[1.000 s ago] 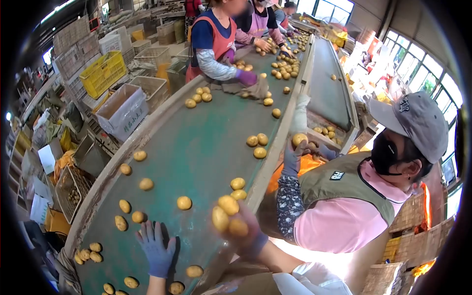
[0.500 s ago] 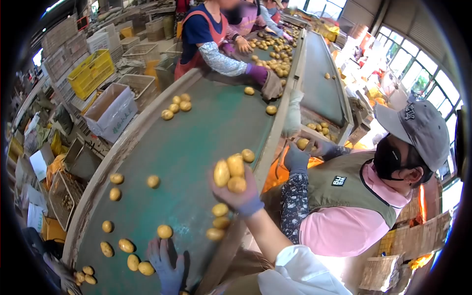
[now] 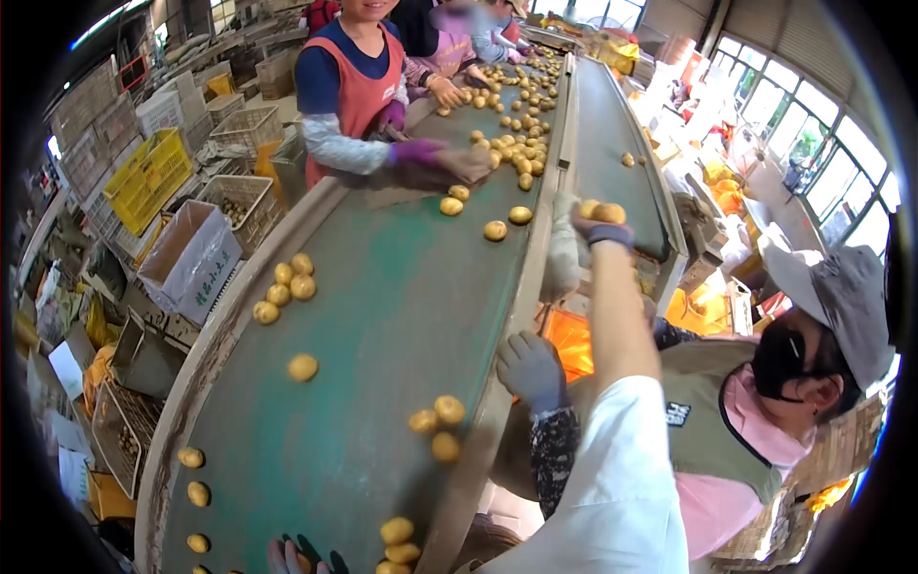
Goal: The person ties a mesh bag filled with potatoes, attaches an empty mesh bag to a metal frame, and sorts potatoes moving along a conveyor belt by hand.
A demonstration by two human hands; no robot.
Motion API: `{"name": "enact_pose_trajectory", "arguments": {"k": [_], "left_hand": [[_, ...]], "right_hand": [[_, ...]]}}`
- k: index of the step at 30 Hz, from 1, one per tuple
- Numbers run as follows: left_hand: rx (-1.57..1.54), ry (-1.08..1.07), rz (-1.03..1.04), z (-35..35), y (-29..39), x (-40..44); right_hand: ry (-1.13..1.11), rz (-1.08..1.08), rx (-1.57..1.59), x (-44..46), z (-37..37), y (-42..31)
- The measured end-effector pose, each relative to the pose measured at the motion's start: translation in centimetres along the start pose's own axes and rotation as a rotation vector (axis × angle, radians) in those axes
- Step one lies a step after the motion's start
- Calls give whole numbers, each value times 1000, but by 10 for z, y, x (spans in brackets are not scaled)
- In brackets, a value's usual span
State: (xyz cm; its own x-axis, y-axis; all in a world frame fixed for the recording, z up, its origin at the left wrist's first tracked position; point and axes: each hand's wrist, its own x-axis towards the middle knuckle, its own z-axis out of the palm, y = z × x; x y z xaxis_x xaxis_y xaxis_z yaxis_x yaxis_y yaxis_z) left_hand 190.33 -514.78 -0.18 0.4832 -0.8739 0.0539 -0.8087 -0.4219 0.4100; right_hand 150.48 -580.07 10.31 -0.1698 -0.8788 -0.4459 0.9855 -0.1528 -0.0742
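Observation:
My right hand (image 3: 604,235), in a glove with a grey cuff, reaches far over the belt's right rail with potatoes (image 3: 608,213) in its palm. It is beside the narrower side conveyor, close to a wrapped grey post (image 3: 562,251). At the bottom edge, the fingertips of my left hand (image 3: 283,557) lie apart on the green belt (image 3: 363,325); the rest is cut off. Just beside these fingers a potato partly shows. To their right lies a cluster of potatoes (image 3: 398,531), and farther up sits another group (image 3: 448,411).
A co-worker in a grey cap (image 3: 832,297) stands at right, a gloved hand (image 3: 533,368) by the rail. Across the belt, a person in a red apron (image 3: 356,81) handles a cloth near many potatoes (image 3: 516,148). Crates, including a yellow one (image 3: 150,177), line the left.
My right hand has swung from above the belt to the side conveyor, carrying potatoes. My left hand is lower in view. Potatoes on the belt appear shifted, and the capped co-worker's hand has moved lower.

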Motion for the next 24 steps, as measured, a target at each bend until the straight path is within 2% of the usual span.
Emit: {"name": "enact_pose_trajectory", "arguments": {"k": [3,7,10,13,15,17,18,21,23,24], "left_hand": [[45,11,-53,-2,1,-9],[89,-47,-36,-17,17,-1],[60,-68,-61,-19,22,15],[45,-61,-45,-12,22,16],[43,-49,-32,-6,20,13],[65,-26,72,-4,19,8],[85,-11,35,-7,21,5],[-15,43,-50,-11,7,-16],[-25,112,-112,-11,-11,-33],[-46,156,-126,-11,-18,-41]], "right_hand": [[58,67,-125,70,13,-85],[104,81,-236,92,5,-82],[-127,-67,-413,57,5,-31],[-400,-107,-559,-4,0,62],[-486,-7,-601,-60,-14,130],[-481,168,-619,-114,-31,187],[-472,259,-634,-146,-39,213],[-587,504,-721,-221,-80,251],[-668,644,-533,-245,-114,254],[-692,559,-620,-249,-137,253]]}}
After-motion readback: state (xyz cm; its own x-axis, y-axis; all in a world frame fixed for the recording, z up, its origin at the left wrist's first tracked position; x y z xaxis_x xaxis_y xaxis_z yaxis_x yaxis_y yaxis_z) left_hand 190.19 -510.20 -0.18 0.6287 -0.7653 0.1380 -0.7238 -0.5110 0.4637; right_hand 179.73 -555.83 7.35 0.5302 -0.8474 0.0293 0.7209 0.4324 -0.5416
